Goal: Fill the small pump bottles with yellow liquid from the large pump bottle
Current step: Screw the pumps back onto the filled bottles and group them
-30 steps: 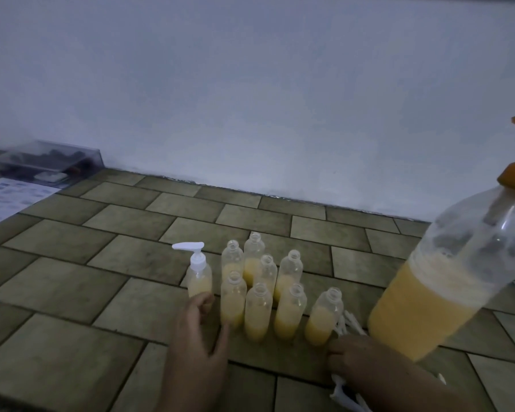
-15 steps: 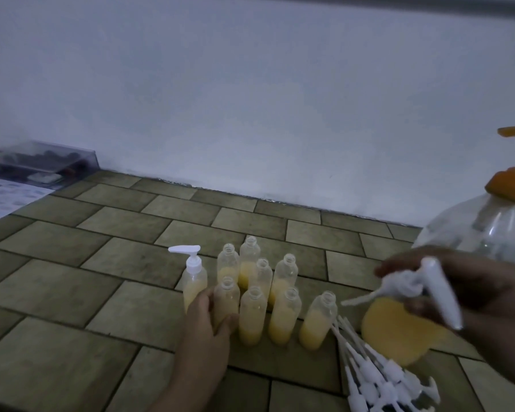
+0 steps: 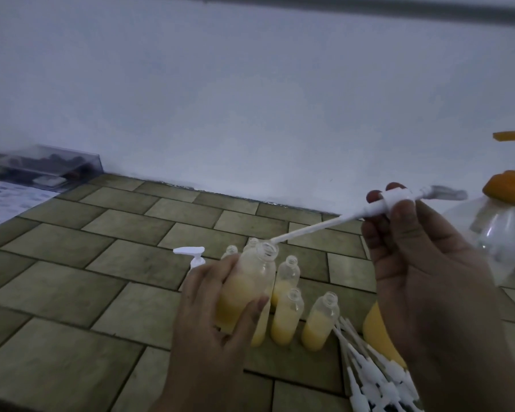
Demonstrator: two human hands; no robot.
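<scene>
My left hand [image 3: 217,319] grips a small open bottle [image 3: 250,281] half full of yellow liquid, lifted and tilted toward the right. My right hand [image 3: 414,257] pinches a white pump head [image 3: 396,200]; the tip of its long dip tube [image 3: 309,230] is at the bottle's mouth. Several more small open bottles [image 3: 287,319] with yellow liquid stand on the tiled floor, and one capped bottle [image 3: 194,258] stands at the left of the group. The large pump bottle [image 3: 500,233] with an orange pump stands at the right, partly behind my right hand.
A heap of loose white pump heads [image 3: 375,376] lies on the floor at the lower right. A clear plastic box [image 3: 48,168] and a printed sheet [image 3: 3,203] sit at the far left by the white wall [image 3: 250,99].
My left hand has lifted one small bottle out of the group. My right hand has raised the pump head and swung its tube over to the bottle's mouth.
</scene>
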